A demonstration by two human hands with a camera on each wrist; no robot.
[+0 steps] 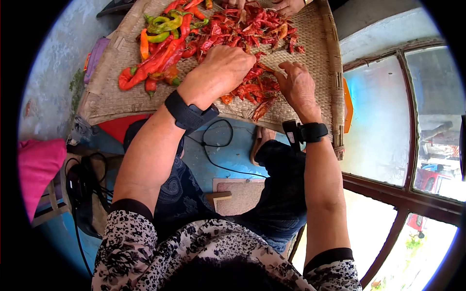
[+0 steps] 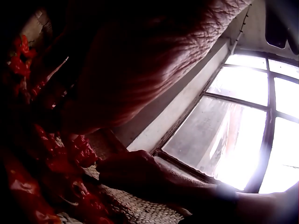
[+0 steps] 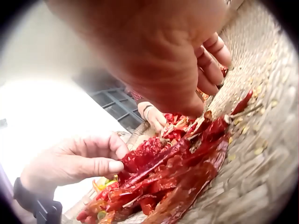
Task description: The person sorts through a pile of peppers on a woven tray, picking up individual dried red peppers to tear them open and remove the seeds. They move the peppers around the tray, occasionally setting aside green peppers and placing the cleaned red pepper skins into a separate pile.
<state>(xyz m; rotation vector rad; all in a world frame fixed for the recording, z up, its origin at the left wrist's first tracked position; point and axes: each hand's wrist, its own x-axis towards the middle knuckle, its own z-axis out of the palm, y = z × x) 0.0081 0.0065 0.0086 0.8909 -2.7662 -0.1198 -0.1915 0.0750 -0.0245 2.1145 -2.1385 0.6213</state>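
We list one left hand (image 1: 221, 68) pinching a dried chili (image 3: 136, 161) at the red heap (image 1: 253, 90) on the woven tray (image 1: 313, 36); one right hand (image 1: 298, 86) alongside, grip unclear; step, seemingly, picking through pods; next, probably, a light, separating pull.

dried chilies (image 1: 252, 29) were deep red; fresh peppers (image 1: 166, 53) far left ran red, green and orange; woven tray (image 1: 107, 103) was tan; near shirt (image 1: 213, 240) had black floral print on pale ground; floor (image 1: 196, 157) was blue, left cloth (image 1: 41, 167) hot pink
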